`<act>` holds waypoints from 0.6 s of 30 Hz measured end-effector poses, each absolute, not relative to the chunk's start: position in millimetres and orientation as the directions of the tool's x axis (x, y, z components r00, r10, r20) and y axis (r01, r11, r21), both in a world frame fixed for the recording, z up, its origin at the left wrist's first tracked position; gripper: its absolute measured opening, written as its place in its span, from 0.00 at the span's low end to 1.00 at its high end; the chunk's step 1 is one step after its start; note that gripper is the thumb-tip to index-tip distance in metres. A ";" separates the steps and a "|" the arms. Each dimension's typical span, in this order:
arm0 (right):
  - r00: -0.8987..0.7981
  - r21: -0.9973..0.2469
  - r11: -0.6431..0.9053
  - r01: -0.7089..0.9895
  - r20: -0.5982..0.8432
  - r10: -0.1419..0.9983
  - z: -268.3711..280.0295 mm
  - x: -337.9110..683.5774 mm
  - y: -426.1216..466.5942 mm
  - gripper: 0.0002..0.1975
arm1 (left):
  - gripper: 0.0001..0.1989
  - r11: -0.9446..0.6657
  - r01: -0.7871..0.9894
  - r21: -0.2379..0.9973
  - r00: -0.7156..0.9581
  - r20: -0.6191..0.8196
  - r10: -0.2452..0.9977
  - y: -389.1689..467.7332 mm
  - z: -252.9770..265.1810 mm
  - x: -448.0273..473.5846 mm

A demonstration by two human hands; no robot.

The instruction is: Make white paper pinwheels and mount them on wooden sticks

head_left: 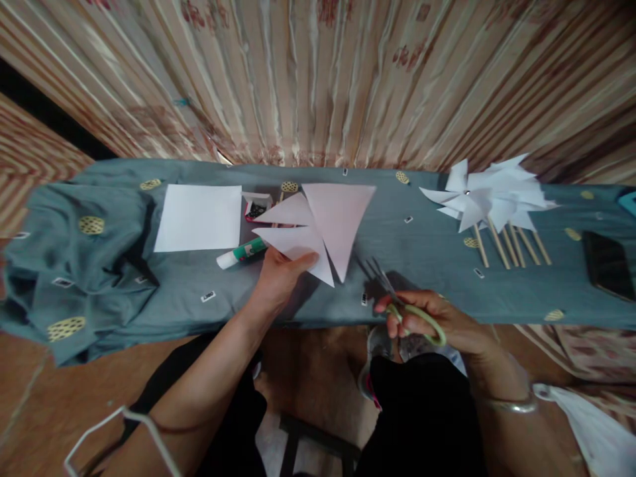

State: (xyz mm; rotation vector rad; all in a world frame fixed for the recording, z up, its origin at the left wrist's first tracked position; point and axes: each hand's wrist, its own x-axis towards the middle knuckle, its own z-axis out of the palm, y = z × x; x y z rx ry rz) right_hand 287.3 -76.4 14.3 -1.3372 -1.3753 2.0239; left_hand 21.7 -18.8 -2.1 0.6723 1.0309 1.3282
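Paper point(340, 215), left of the pinwheels point(489, 195) in the head view, should handle light and floppy, tearing easily where cut; my left hand point(282, 275) pinches its near flap point(302, 241), though the middle seems safer; my right hand point(432, 315) grips scissors point(390, 288).

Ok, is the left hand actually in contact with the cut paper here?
Touching. The head view shows it plainly: the left hand has its thumb lying across the upper face of the cut paper, near the lower edge.
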 end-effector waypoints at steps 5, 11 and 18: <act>-0.242 -0.939 -0.340 0.048 -0.341 0.908 14.0 301.7 -67.2 0.31 | 0.22 0.237 -0.398 0.886 0.007 -0.255 0.967 -23.1 -1.8 20.1; 0.197 -0.982 -0.188 0.026 -0.180 0.964 5.7 273.0 -51.6 0.27 | 0.22 0.276 -0.355 0.893 0.160 -0.233 0.959 -30.9 -2.0 23.7; 0.257 -0.966 -0.160 0.203 -0.105 0.961 -0.3 262.7 -43.3 0.26 | 0.18 0.396 -0.273 0.877 0.303 -0.313 0.900 -39.6 -3.0 27.7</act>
